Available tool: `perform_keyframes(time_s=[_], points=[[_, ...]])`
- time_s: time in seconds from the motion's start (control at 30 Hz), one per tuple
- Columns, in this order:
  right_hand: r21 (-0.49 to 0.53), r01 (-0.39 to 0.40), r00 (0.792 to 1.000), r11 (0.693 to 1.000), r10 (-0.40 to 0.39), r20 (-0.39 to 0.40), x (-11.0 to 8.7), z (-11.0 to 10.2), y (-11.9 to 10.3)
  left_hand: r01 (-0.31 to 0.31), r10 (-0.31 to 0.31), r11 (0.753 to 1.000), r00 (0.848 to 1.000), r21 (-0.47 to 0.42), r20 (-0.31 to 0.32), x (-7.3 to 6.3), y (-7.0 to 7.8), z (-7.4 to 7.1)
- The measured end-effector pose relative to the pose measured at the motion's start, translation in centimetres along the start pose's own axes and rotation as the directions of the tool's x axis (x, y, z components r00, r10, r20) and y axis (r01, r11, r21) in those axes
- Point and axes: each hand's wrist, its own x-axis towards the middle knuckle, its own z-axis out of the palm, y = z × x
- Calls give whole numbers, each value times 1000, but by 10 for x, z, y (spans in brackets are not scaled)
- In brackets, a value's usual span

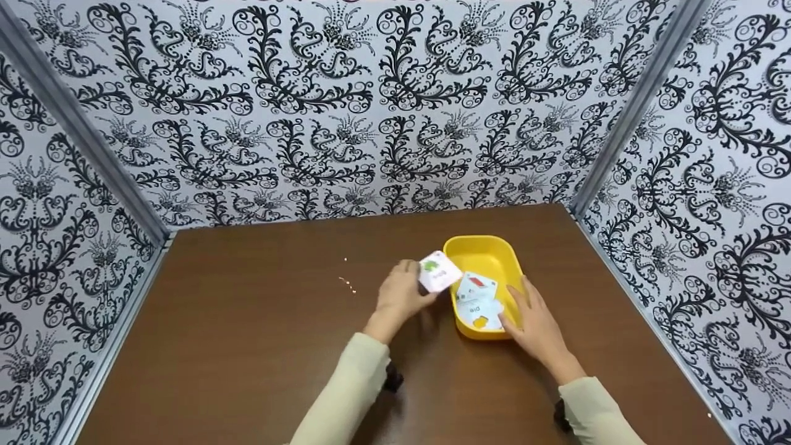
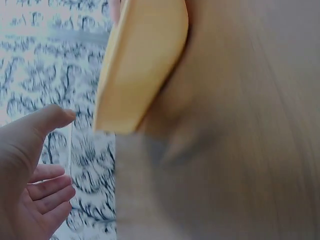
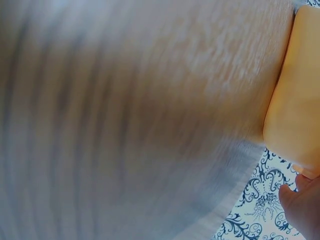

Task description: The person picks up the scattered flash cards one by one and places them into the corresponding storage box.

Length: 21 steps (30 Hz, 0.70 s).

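Note:
My left hand (image 1: 400, 290) pinches a white card (image 1: 440, 272) with a green picture and small printing, held at the left rim of a yellow tray (image 1: 485, 247). In the left wrist view the card (image 2: 70, 145) is seen edge-on, between the thumb and the fingers of the left hand (image 2: 35, 170). Two cards lie overlapping inside the tray: one with a red picture (image 1: 477, 283), one with a yellow picture (image 1: 485, 314). My right hand (image 1: 536, 324) rests at the tray's right rim, fingers spread, some reaching over the inside.
The tray stands on a brown wooden table (image 1: 259, 321), right of its middle. Small white specks (image 1: 347, 283) lie left of the hands. Black-and-white patterned walls (image 1: 346, 123) with grey frame posts (image 1: 639, 105) close off the back and sides.

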Motion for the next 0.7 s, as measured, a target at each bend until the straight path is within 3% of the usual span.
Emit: perform_keyframes(time_s=[0.2,0.37,0.53,0.7], points=[[0,27,999,1000,-27,-27,0,3,-2,-86,84,996,994,24,66,-1,32,5],[0,56,997,998,-56,-59,2,5,-4,-135,128,987,988,81,88,-5,46,17],[-1,45,998,999,-45,-37,1,5,-4,-141,132,986,987,89,96,-10,45,28],[-10,1,999,1000,-1,37,4,-4,-3,-105,102,994,993,42,65,-7,32,21]])
